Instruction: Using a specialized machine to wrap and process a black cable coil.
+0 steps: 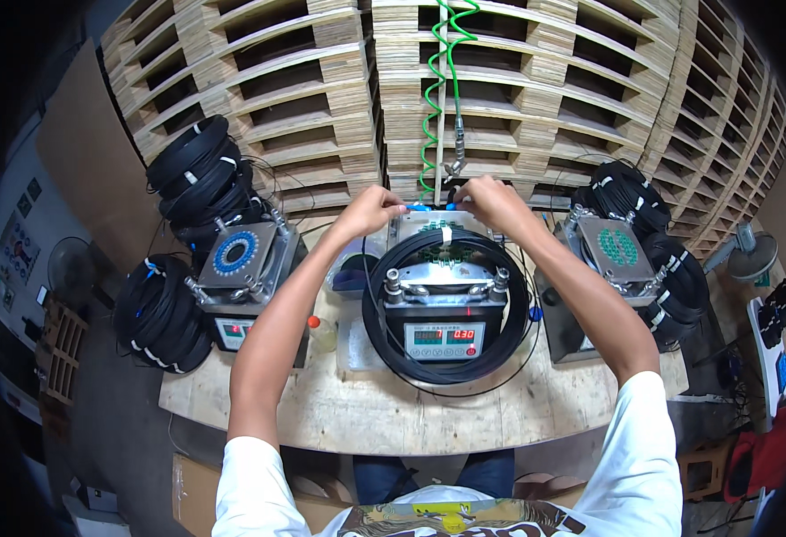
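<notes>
Both arms reach forward over the middle machine (443, 309), a metal fixture with a front panel of lit red digits. My left hand (373, 212) is closed in a pinch at a small blue connector (419, 208). Facing it, my right hand (493, 205) pinches another small blue connector (452, 207), a short gap away. A coil of black cable (502, 345), tied with a white band at its top, hangs around the front of this machine. Behind the coil, the metal plate holds green pieces (447, 255), partly hidden.
Similar machines stand at left (239, 255) with a blue ring and at right (619, 253) with green pieces. Black cable coils (162, 313) pile beside both. A bottle with a red cap (314, 321) sits left of the middle machine. Stacked wooden pallets (303, 72) and a green coiled hose (431, 98) are behind.
</notes>
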`<state>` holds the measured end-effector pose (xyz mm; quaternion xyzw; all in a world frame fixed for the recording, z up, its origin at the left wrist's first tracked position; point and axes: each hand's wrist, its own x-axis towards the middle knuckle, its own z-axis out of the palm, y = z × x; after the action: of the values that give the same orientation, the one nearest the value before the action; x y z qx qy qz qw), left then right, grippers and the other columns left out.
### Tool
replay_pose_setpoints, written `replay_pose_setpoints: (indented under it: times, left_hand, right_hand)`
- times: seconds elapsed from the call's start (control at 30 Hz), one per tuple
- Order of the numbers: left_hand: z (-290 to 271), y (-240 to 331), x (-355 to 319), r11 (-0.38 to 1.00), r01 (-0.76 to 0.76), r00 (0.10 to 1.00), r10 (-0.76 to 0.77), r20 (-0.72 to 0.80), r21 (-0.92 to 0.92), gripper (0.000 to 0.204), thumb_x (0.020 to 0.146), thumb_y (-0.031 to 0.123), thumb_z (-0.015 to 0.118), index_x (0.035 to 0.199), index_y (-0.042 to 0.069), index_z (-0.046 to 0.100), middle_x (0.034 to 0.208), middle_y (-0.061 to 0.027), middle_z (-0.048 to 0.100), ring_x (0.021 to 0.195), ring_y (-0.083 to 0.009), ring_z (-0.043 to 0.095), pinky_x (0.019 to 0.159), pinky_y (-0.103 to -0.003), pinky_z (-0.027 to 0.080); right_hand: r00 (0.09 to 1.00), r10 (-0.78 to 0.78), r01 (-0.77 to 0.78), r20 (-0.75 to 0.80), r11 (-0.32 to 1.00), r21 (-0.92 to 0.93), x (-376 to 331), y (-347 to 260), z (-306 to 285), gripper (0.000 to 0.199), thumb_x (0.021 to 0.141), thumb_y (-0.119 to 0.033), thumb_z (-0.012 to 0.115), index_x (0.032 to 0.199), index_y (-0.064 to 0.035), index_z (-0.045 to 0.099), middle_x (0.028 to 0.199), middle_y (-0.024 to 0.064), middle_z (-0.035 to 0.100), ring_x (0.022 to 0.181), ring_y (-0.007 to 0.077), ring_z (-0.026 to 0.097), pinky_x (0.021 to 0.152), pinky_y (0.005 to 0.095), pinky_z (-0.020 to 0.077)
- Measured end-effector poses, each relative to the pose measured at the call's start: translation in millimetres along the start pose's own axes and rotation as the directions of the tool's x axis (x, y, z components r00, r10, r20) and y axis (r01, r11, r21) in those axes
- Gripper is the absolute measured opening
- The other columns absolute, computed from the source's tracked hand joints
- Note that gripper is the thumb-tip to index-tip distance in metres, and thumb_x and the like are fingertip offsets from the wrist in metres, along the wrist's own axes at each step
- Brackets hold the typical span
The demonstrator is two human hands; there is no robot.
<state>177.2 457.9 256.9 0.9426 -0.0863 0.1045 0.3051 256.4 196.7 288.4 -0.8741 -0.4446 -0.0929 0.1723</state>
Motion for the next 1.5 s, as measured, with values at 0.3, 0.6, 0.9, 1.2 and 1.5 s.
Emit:
replay_pose_setpoints:
  times: [0.3, 0.6, 0.9, 1.2, 1.5]
  left_hand:
    - [7.6, 38.2, 6.6, 0.977, -0.051, 0.996, 0.066, -0.065, 0.208, 0.023, 0.084, 0.027, 0.073, 0.097, 0.007, 0.077, 0.089, -0.0160, 0.065, 0.086, -0.0352, 0.065, 0.075, -0.046, 0.050]
    - [6.6, 49.9, 10.4, 0.930, -0.168, 0.984, 0.180, -0.007, 0.328, 0.019, 0.086, 0.021, 0.072, 0.094, 0.004, 0.076, 0.093, -0.0164, 0.066, 0.087, -0.0366, 0.066, 0.074, -0.047, 0.053]
    - [7.7, 49.1, 15.3, 0.940, -0.167, 0.983, 0.181, -0.019, 0.297, 0.019, 0.086, 0.019, 0.072, 0.092, 0.001, 0.075, 0.090, -0.0215, 0.068, 0.084, -0.0398, 0.066, 0.073, -0.048, 0.053]
    - [7.2, 48.0, 20.7, 0.954, -0.134, 0.991, 0.137, 0.007, 0.270, 0.017, 0.084, 0.017, 0.074, 0.089, 0.000, 0.075, 0.087, -0.0221, 0.068, 0.083, -0.0394, 0.067, 0.073, -0.047, 0.054]
    - [20.3, 61.4, 28.5, 0.842, -0.244, 0.966, 0.256, 0.042, 0.481, 0.012, 0.079, 0.011, 0.074, 0.081, -0.001, 0.072, 0.087, -0.0206, 0.069, 0.084, -0.0386, 0.068, 0.072, -0.047, 0.056]
  right_hand:
    - [0.981, -0.112, 0.124, 0.160, 0.990, -0.071, 9.2, 4.1, -0.8, 0.017, 0.075, -0.005, 0.067, 0.089, -0.0052, 0.075, 0.088, 0.0194, 0.071, 0.084, 0.0376, 0.069, 0.071, 0.0459, 0.0562]
    - [0.982, -0.128, 0.159, 0.138, 0.957, -0.243, 9.8, -5.3, 2.5, 0.007, 0.073, 0.001, 0.065, 0.079, -0.0006, 0.069, 0.084, 0.0199, 0.069, 0.082, 0.0381, 0.070, 0.069, 0.0464, 0.0560]
    - [0.963, -0.215, 0.251, 0.161, 0.936, -0.248, 18.8, -14.3, 4.4, 0.009, 0.082, -0.003, 0.060, 0.081, -0.0008, 0.068, 0.090, 0.0191, 0.069, 0.088, 0.0374, 0.068, 0.074, 0.0471, 0.0548]
    - [0.930, -0.150, 0.205, 0.336, 0.969, -0.136, 33.4, -6.5, 7.8, 0.009, 0.076, -0.001, 0.063, 0.082, 0.0032, 0.069, 0.086, 0.0211, 0.069, 0.087, 0.0392, 0.068, 0.073, 0.0471, 0.0541]
    - [0.980, -0.169, 0.144, 0.100, 0.966, 0.216, 12.0, 31.6, 37.3, 0.025, 0.083, -0.014, 0.075, 0.098, 0.0043, 0.069, 0.087, 0.0242, 0.069, 0.084, 0.0381, 0.069, 0.073, 0.0426, 0.0533]
